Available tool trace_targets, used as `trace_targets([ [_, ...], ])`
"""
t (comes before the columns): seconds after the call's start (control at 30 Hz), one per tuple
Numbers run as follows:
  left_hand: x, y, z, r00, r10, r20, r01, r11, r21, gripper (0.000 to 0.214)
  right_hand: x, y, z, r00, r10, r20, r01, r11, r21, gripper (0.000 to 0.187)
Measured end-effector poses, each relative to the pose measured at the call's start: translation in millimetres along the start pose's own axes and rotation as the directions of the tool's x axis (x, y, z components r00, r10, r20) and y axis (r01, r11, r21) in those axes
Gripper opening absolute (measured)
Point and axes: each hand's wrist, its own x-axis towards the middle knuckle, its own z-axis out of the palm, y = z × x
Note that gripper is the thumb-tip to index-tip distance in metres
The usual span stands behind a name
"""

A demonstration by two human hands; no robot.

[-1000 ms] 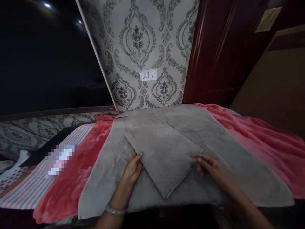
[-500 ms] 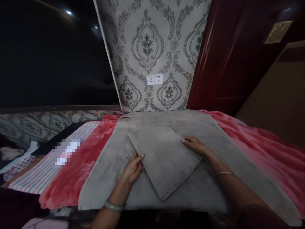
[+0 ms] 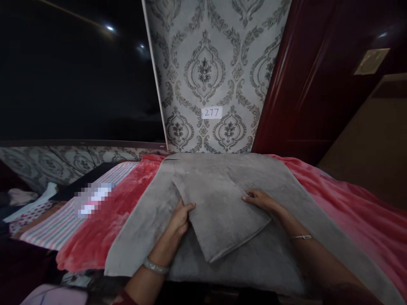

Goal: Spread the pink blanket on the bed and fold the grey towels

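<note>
Nearest to me, a pale bangle (image 3: 154,267) sits on my left wrist and a thin chain (image 3: 302,237) on my right. My left hand (image 3: 181,216) is closed on the left edge of the flap (image 3: 219,216), with the thumb on top and the fingers curled in against the cloth. I cannot tell how far they reach under it. My right hand (image 3: 259,199) lies flat on the flap's upper right edge, fingers together and stretched out, pointing left, holding nothing.

The flap is a corner of the grey towel (image 3: 248,262) folded back onto itself as a slanted pane, its tip pointing towards me. The towel lies spread between my hands and the wall, on top of a red blanket (image 3: 104,228) that shows on both sides. Left of the blanket lies a striped cloth (image 3: 54,233), partly blurred.

Beyond the towel's far edge rises patterned wallpaper (image 3: 206,72) with a small white label (image 3: 211,112) reading 277. A dark red door (image 3: 302,84) stands to its right, and darkness fills the left.
</note>
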Motion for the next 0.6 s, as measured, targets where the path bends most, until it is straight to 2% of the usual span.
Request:
trace_targets([
  [0.07,-5.6,13.6,-12.7,1.0,-0.017,0.013,0.016,0.999,0.028,0.069,-9.6,-1.8,9.3,0.997,0.013,0.072,-0.02,0.995,0.098,0.047],
  [0.17,-16.2,24.2,-41.7,0.996,-0.082,-0.019,0.083,0.993,0.081,0.057,-22.5,-4.5,26.0,0.977,0.088,0.193,-0.133,0.963,0.234,0.052],
  [0.23,-22.0,24.8,-59.1,0.992,-0.121,-0.031,0.123,0.988,0.09,0.052,-25.5,-7.1,34.5,0.974,0.111,0.2,-0.164,0.948,0.273,0.049],
  [0.3,-24.4,23.7,-70.0,0.989,-0.145,-0.021,0.146,0.985,0.089,0.051,-22.8,-10.5,39.3,0.981,0.113,0.157,-0.156,0.941,0.301,0.047],
  [0.4,-18.5,24.8,-74.1,0.987,-0.161,-0.005,0.161,0.983,0.086,0.047,-11.8,-15.8,42.3,0.991,0.102,0.091,-0.127,0.927,0.352,0.051],
  [0.5,-2.0,31.3,-71.6,0.983,-0.186,0.001,0.185,0.98,0.075,0.037,-0.8,-20.2,44.5,0.995,0.092,0.04,-0.101,0.905,0.414,0.049],
  [0.6,19.4,39.2,-67.5,0.981,-0.191,-0.029,0.193,0.978,0.077,0.029,5.0,-25.0,48.5,0.988,0.147,0.038,-0.146,0.852,0.502,0.051],
])
